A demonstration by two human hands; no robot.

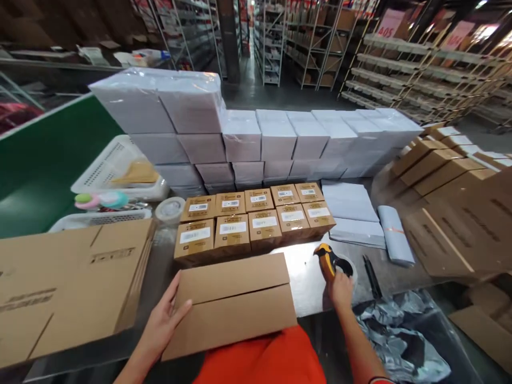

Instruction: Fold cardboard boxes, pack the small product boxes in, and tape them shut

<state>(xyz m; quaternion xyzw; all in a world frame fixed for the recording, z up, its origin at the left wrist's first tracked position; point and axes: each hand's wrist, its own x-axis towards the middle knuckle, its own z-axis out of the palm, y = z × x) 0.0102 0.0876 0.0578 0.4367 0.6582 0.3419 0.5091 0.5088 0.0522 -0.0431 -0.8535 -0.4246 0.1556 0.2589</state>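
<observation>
A plain cardboard box point(234, 304) rests at the near edge of the metal table point(304, 282), against my orange shirt. My left hand point(166, 317) lies flat on the box's left end, fingers spread along its side. My right hand point(340, 290) grips the handle of a yellow and black handheld scanner point(327, 260), which points away over the table. Just beyond the box, two rows of small brown labelled boxes point(256, 221) stand side by side.
Stacks of white wrapped packages point(248, 138) form a wall at the back. Flat cardboard sheets point(68, 282) lie left, more at right point(448, 176). Grey mailer bags point(354, 210), a tape roll point(170, 209), white baskets point(116, 170), a black pen point(372, 277) and crumpled plastic point(400, 336) surround the area.
</observation>
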